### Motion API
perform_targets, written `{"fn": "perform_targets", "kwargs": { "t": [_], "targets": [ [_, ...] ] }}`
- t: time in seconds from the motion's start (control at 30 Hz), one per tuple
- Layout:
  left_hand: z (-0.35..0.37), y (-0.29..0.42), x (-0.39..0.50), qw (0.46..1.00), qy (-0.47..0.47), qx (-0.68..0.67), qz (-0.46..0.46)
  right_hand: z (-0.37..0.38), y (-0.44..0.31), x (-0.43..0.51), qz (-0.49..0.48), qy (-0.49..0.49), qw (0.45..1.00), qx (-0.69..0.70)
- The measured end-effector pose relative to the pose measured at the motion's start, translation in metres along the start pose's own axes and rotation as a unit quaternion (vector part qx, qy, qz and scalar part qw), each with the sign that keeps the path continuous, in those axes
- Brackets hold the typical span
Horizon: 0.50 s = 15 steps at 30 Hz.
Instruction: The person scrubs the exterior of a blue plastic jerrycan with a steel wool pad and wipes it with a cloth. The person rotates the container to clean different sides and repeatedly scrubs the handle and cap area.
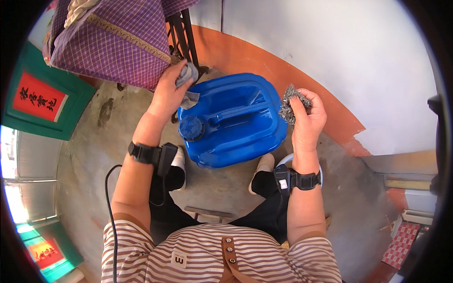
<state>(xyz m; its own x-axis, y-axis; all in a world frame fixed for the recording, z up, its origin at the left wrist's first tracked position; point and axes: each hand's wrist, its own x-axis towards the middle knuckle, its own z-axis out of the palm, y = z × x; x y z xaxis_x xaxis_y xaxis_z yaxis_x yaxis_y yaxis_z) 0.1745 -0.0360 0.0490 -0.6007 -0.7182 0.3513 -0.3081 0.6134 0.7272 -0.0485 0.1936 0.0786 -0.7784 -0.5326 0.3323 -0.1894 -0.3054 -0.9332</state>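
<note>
A large blue plastic jerrycan (240, 148) stands on the floor before me, its moulded handle running across the top. Its blue screw cap (191, 128) is on, at the near left corner. My left hand (169, 88) grips a crumpled grey cloth (190, 100) at the can's far left corner; part of the cloth hangs below the fingers. On the other side, my right hand (309, 116) pinches a steel wool scourer (291, 106) by the can's right edge. Whether the scourer touches the can, I cannot tell.
A table draped in a purple checked cloth (120, 46) with dark metal legs (184, 39) stands at far left. The white and orange wall (247, 49) curves along the far right. A white round rim (288, 159) shows behind my right forearm. Green doors (74, 106) are at left.
</note>
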Motion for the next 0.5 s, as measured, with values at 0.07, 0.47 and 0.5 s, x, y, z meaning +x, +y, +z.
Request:
{"fn": "perform_targets", "kwargs": {
  "t": [0.07, 0.47, 0.5],
  "targets": [
    [0.008, -0.022, 0.002, 0.985, -0.16, 0.068, 0.005, -0.002, -0.005, -0.001, -0.011, -0.003, 1.0, 0.002],
    [0.071, -0.03, 0.056, 0.943, -0.314, 0.059, 0.091, -0.011, -0.025, 0.003, 0.003, 0.015, 0.999, 0.05],
    [0.084, -0.028, 0.065, 0.94, -0.32, 0.04, 0.11, -0.009, -0.025, 0.003, 0.002, 0.015, 0.999, 0.052]
  ]
}}
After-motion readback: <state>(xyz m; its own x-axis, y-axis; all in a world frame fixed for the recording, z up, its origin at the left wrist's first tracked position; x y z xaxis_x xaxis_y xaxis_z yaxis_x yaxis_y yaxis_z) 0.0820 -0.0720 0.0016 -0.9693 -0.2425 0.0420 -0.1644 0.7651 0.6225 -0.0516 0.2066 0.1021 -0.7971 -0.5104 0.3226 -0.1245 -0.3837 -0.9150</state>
